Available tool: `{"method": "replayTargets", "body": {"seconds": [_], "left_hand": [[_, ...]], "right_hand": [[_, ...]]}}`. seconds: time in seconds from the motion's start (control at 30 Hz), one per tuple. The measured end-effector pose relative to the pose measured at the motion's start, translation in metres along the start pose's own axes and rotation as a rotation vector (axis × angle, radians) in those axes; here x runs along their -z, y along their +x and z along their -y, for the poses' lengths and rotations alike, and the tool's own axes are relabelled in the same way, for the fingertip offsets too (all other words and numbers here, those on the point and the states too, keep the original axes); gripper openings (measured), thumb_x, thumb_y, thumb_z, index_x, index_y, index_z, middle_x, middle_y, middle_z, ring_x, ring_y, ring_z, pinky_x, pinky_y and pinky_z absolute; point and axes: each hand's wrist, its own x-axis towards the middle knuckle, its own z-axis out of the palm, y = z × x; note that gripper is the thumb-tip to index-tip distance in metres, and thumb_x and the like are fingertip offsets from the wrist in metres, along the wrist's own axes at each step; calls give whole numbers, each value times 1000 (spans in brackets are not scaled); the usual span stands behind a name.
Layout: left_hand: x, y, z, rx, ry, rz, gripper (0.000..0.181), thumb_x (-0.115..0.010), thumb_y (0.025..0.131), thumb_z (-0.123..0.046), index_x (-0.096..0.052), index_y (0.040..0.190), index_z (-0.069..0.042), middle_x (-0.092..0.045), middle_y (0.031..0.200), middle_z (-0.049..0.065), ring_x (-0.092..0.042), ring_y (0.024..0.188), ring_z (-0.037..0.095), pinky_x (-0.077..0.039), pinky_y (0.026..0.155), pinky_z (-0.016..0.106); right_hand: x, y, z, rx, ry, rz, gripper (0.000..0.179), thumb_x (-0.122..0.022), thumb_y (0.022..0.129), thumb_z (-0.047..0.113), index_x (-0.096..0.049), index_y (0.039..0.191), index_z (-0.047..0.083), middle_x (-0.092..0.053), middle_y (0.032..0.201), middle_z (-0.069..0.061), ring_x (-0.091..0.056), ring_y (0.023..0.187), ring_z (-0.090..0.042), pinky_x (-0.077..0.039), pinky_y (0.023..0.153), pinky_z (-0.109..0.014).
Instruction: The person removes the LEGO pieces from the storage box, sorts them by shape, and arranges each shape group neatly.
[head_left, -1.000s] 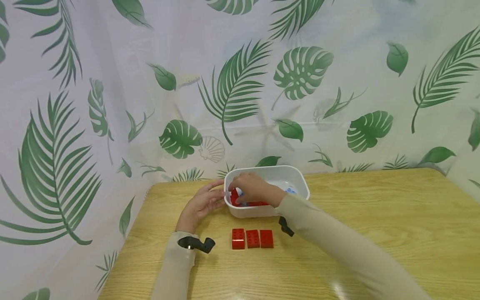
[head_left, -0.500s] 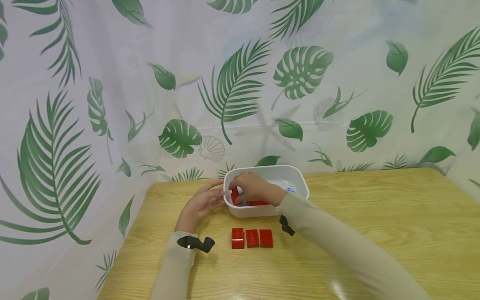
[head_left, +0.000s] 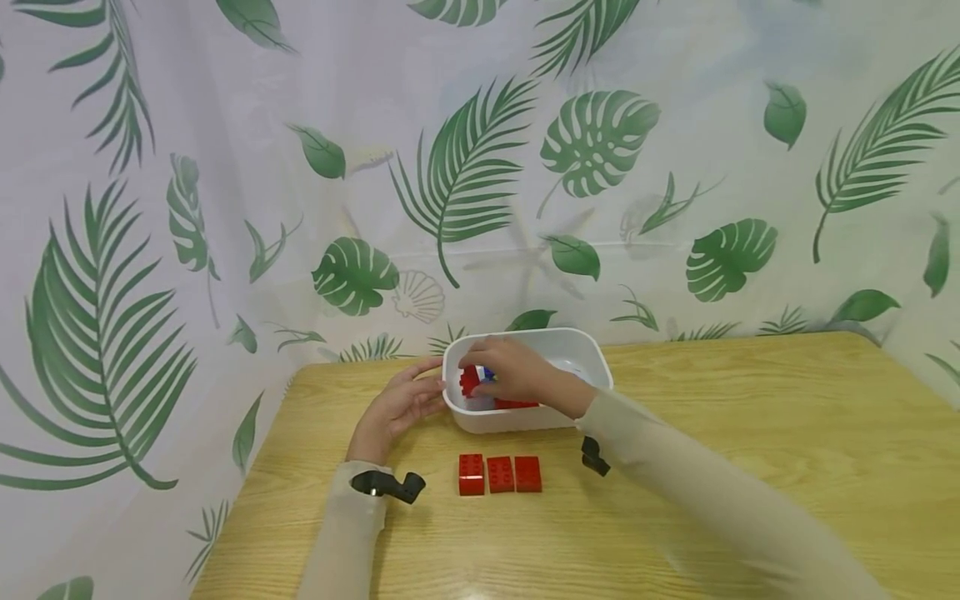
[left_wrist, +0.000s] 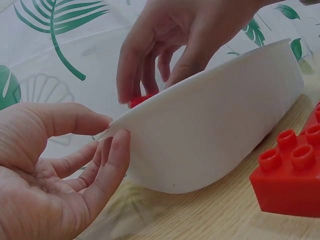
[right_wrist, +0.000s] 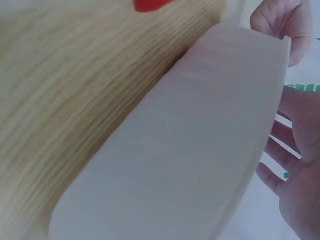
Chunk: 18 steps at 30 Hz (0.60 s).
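Inside the white plastic tub (head_left: 525,421), my right hand (head_left: 510,367) reaches down at the left end and pinches a red toy brick (head_left: 468,381). From the left wrist view, only a bit of that red brick (left_wrist: 141,100) shows over the rim, below the curled fingers. A small blue piece (head_left: 490,375) peeks out beside the right hand. My left hand (head_left: 401,406) holds the tub's left end, thumb at the rim and fingertips against the outer wall (left_wrist: 165,150). More red bricks (head_left: 516,404) lie in the tub, partly covered by the right hand.
In front of the tub, three red toy bricks stand in a row: a left one (head_left: 471,474), a middle one (head_left: 500,474) and a smooth-looking right one (head_left: 528,473). They rest on a wooden table (head_left: 712,433). A leaf-print curtain (head_left: 480,167) hangs right behind.
My right hand has shifted slightly up and back inside the tub with the red brick, and the blue piece now shows beside it. The left hand stays at the tub's end.
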Motion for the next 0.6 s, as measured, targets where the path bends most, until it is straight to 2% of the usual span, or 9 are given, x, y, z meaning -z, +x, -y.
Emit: {"method": "replayTargets", "body": {"seconds": [0.17,0.4,0.6], "left_hand": [[1,-1,-1,-1,4,7,56,-53,100,5,-35,152,3,-70,104,-3,-69,90,11,-60,79,26],[-1,-3,-3,15,20,-9,57,-55,99,5,-36,153,1,-65,123,8,-69,96,13,-60,81,25],[-2,-4,-3,16,15,-20,58,-55,99,6,-36,153,0,-61,131,17,-68,98,15,-60,81,25]], "right_hand": [[8,-14,4,26,3,-63,42,-83,85,23,-71,123,11,-70,128,-9,-64,122,-28,-51,108,-47],[15,-38,5,116,-17,-164,41,-85,83,24,-72,119,10,-71,119,-6,-65,113,-25,-55,102,-42],[21,-67,9,133,3,-213,43,-87,81,24,-72,119,11,-72,120,-7,-66,114,-26,-56,100,-44]]}}
